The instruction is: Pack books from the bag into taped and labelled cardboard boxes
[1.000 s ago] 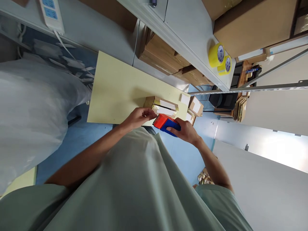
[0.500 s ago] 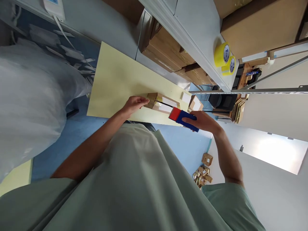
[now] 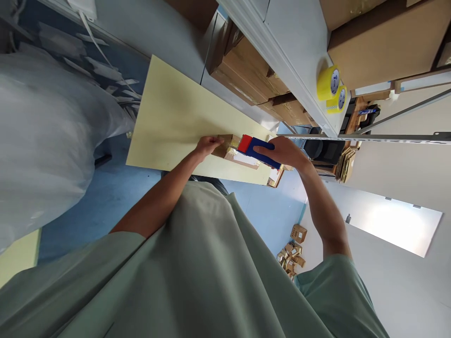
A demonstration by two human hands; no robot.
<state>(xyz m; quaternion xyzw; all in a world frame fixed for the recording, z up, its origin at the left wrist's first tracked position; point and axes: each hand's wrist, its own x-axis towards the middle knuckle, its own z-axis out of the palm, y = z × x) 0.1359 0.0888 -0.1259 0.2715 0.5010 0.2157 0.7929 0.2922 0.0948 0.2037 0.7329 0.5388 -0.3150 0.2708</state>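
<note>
A long brown cardboard box point(image 3: 231, 153) with clear tape and a white label lies on the pale yellow tabletop point(image 3: 172, 108). At the box's left end my left hand point(image 3: 209, 145) is closed, thumb and fingers pinching its edge. My right hand point(image 3: 278, 149) is wrapped round a flat blue thing with a red end point(image 3: 261, 149); I cannot make out its exact kind. This blue-and-red piece is over the top of the box, its red end pointing left toward my left hand. It hides part of the box's upper side.
Brown cartons point(image 3: 250, 70) stand behind the tabletop. Two yellow tape rolls point(image 3: 327, 83) sit on a white shelf point(image 3: 292, 61) at upper right. A large translucent plastic bag point(image 3: 52, 141) bulges at the left. Small boxes point(image 3: 292, 251) are piled on the blue floor point(image 3: 268, 211).
My right hand has brought the blue-and-red thing left and up, over the box. My left hand has shifted slightly right and now grips the box's end. The view has turned slightly.
</note>
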